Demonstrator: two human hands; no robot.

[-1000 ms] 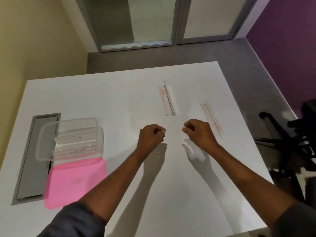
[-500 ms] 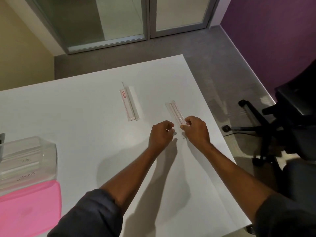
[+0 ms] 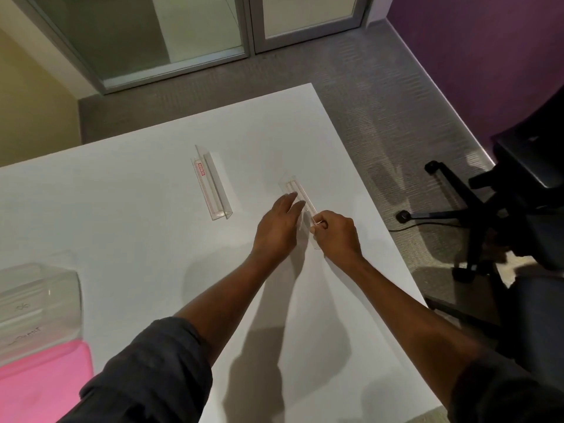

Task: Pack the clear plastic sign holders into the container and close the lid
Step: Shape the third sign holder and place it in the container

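On the flat white rectangular table (image 3: pixel 128 227), both hands meet at one clear plastic sign holder with thin red outline markings (image 3: pixel 297 193), which lies right of table centre, its long axis running from 11 o'clock to 5 o'clock. The left hand (image 3: pixel 279 227) rests along the holder's left side, fingers extended and loosely spread, fingertips touching its upper half. The right hand (image 3: pixel 337 236) is at the holder's near end, at 5 o'clock from it, with thumb and forefinger pinched on that end and the other fingers curled under. Whether the holder is lifted clear of the table cannot be told.

A second clear plastic sign holder with a red label strip (image 3: pixel 212 184) lies unattended at 9 o'clock from the first, well apart from both hands, with one wall standing upright along its length.

The clear rectangular plastic container (image 3: pixel 39 303) sits at the table's left edge, at 8 o'clock from the hands, lid off, with clear pieces bearing handwritten marks visible inside. The flat pink lid (image 3: pixel 42 386) lies touching the container's near side, at 6 o'clock from it.

A black office chair (image 3: pixel 518 190) stands off the table at 3 o'clock.
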